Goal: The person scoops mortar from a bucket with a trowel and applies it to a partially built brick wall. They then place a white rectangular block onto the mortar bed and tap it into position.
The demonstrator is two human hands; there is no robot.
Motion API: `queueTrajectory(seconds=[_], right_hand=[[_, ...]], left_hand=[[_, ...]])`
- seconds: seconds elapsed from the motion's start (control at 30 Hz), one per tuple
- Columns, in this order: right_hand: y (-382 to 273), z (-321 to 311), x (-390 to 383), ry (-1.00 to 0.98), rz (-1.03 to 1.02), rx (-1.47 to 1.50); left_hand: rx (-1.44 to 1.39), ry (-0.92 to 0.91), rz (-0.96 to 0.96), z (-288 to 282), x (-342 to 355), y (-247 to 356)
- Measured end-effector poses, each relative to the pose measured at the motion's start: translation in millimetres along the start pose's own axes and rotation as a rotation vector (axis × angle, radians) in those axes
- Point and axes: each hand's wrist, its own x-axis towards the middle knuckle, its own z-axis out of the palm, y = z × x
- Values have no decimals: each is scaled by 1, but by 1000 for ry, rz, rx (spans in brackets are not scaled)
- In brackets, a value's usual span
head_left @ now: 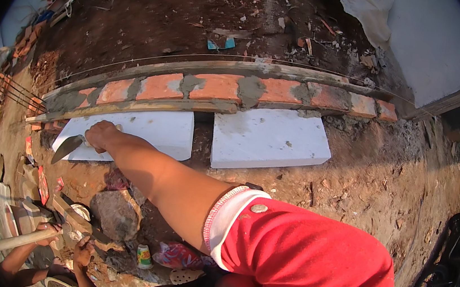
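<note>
My right hand (102, 135), at the end of a bare forearm below a red sleeve, is closed around the handle of a pointing trowel. The trowel's blade (67, 149) points down and left over the left white block (158, 129). Just beyond that block runs a row of orange bricks (214, 86) with grey mortar (251, 91) in the joints. A wooden strip (166, 106) lies along the near side of the bricks. My left hand is not in view.
A second white block (270, 138) sits to the right. A string (194, 55) stretches behind the bricks. At lower left, another person's hands (81, 252) are near a wooden handle (20, 239). A can (144, 257), a rock (114, 213) and a motorcycle (446, 259) are nearby.
</note>
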Motion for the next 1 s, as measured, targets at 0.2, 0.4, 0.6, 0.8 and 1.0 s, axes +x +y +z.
queueTrajectory(seconds=[0.2,0.4,0.6,0.8,1.0], right_hand=[[-3,-3,-2,-81,13,-20],[1,4,-1,2,13,25],[7,6,-1,-64,7,17],[-1,-8,-16,-39,13,68],[6,-11,-11,-125,-24,-29]], left_hand=[[-110,20,-81,6,0,-1],[430,296,-132,57,-31,16],[615,256,-58,89,-29,30],[681,242,-27,94,-36,31],[755,189,62,107,-51,36]])
